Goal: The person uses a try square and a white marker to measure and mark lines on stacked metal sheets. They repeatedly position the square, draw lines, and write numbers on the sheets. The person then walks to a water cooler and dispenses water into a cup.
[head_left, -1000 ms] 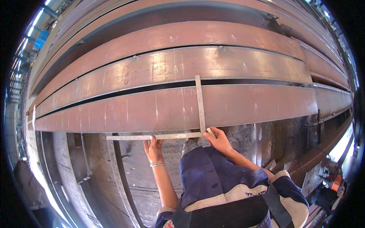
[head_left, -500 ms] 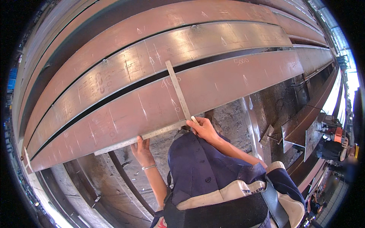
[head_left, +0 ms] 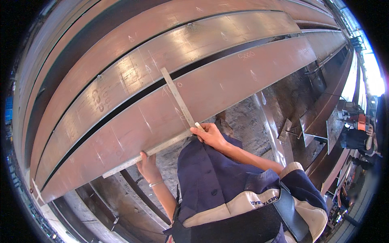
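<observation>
An L-shaped steel square [head_left: 177, 95] lies against a long reddish-brown steel beam [head_left: 227, 77] marked with white chalk strokes. One leg crosses the beam's face; the other runs along its near edge. My left hand [head_left: 149, 169] is closed on the leg at the near edge, thumb and fingers gripping it. At the square's corner, my right hand [head_left: 212, 136] pinches a short white chalk stick [head_left: 197, 125] and presses against the square. The chalk's upper end sticks out beside the crossing leg.
More long beams [head_left: 170, 44] lie parallel beyond this one, with a dark gap between. Under the near edge are crosswise steel supports [head_left: 135, 192] and dusty ground. Cut steel profiles [head_left: 314, 139] stand at the right, where another person [head_left: 356, 139] is beside an orange machine part.
The view has turned slightly, so beams and square sit a little differently in it. Both hands keep their hold; the chalk has tilted a little and moved nearer the crossing leg.
</observation>
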The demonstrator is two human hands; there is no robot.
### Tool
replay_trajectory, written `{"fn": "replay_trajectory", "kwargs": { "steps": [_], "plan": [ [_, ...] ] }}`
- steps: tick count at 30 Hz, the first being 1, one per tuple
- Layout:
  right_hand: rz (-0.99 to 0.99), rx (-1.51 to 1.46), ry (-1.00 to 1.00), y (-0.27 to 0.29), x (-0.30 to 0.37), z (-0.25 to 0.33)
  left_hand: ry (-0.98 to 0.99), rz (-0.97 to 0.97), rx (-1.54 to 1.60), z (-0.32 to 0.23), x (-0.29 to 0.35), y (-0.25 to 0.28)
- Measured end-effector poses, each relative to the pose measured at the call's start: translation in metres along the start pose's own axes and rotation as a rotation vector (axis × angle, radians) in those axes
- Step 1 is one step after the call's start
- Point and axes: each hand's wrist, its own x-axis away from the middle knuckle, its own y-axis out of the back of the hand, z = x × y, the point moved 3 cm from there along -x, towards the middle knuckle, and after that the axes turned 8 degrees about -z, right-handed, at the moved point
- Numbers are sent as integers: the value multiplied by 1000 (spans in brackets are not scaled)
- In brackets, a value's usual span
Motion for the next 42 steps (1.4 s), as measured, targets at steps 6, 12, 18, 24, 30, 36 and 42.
{"fn": "replay_trajectory", "kwargs": {
  "steps": [6, 12, 18, 24, 30, 36, 42],
  "plan": [
    [17, 21, 12, -1, -3, -1, -60, 26, -150, 2, -6, 3],
    [10, 24, 13, -2, -3, -2, 8, -16, 33, 7, -9, 4],
    [3, 6, 0, -1, -4, -5, -6, -5, 57, 5, -4, -2],
    [-16, 119, -5, 2, -6, -3, -39, 10, 44, 7, -6, -1],
    [-176, 515, 316, 23, 10, 36, 4, -30, 33, 10, -7, 2],
    [-295, 654, 669, 9, -16, 84, -2, -74, 69, 11, -6, -1],
    [-448, 761, 805, -11, -45, 107, -24, -52, 114, 9, -4, -3]
  ]
}}
